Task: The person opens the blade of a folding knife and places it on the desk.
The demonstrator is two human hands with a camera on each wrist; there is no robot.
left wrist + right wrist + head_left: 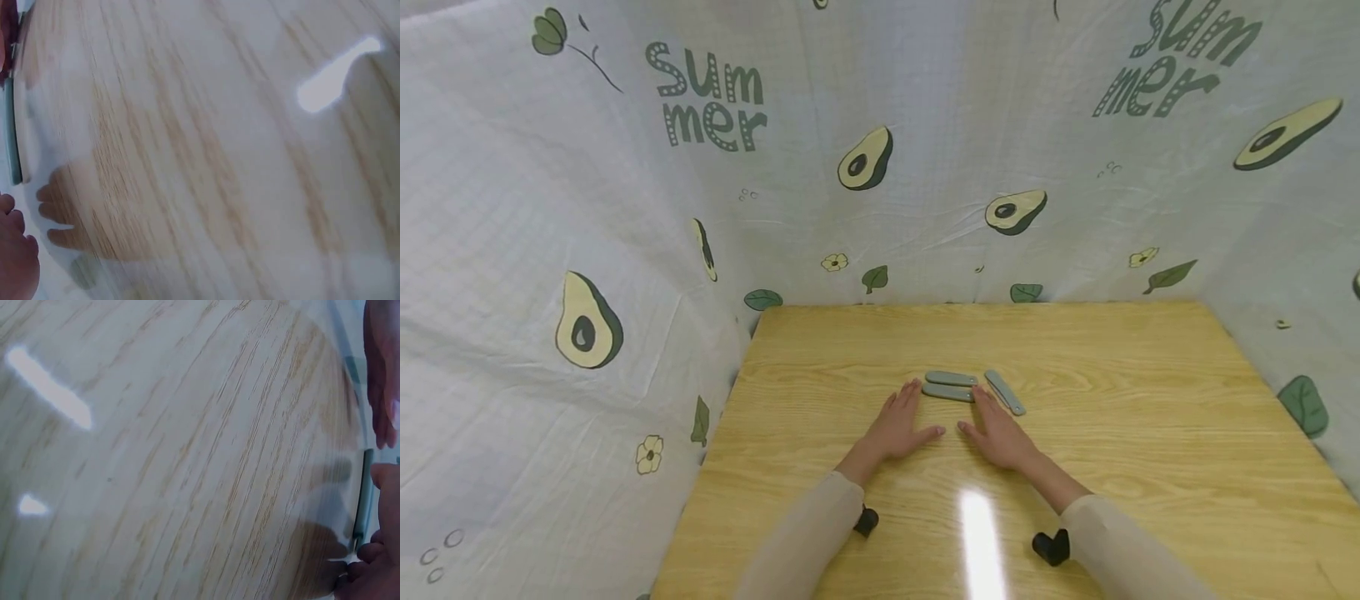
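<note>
Three slim grey-green bars with rounded ends, each with a small round spot near one end, lie on the wooden table. Two are nearly parallel, a rear bar (951, 378) and a front bar (947, 392); the third bar (1004, 392) slants to their right. My left hand (895, 427) is by the front bar's left end, fingers extended and thumb out to the right. The fingertips of my right hand (1000, 433) overlap that bar's right end, beside the slanted bar; contact is unclear. Both wrist views show a bar edge-on, the left (11, 131) and the right (364, 494).
The wooden table (820, 350) bears a bright light reflection near its front. White cloth (925, 250) printed with avocados and leaves hangs behind it and along both sides. A black piece (867, 522) shows by the left sleeve, another (1051, 547) by the right.
</note>
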